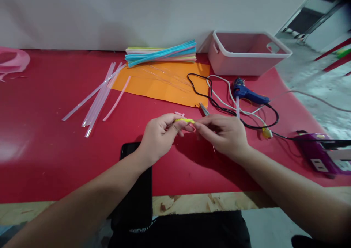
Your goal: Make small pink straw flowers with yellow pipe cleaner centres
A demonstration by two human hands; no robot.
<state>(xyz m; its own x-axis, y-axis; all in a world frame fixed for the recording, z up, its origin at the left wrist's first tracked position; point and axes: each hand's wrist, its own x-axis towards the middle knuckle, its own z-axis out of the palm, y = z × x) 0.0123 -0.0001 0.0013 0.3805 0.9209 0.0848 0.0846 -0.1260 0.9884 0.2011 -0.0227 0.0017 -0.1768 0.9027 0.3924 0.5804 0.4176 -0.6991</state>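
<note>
Between my two hands is a short yellow pipe cleaner (185, 120) that looks twisted or coiled. My left hand (161, 134) is closed on its left part, thumb laid along the front. At the yellow piece's right end, the thumb and fingertips of my right hand (226, 133) pinch it. Small pink bits (179, 114) show just behind my left fingertips. Scissors (204, 109) lie behind my right hand, which hides most of them. A black phone (139, 189) lies under my left forearm, reaching past the table's front edge.
A blue glue gun (251, 94) lies right, among black and white cables (219, 105). Behind are pipe cleaners (161, 54), an orange sheet (164, 91) and a pink bin (241, 63). Clear glue sticks (100, 98) lie left, a purple power strip (320, 153) far right.
</note>
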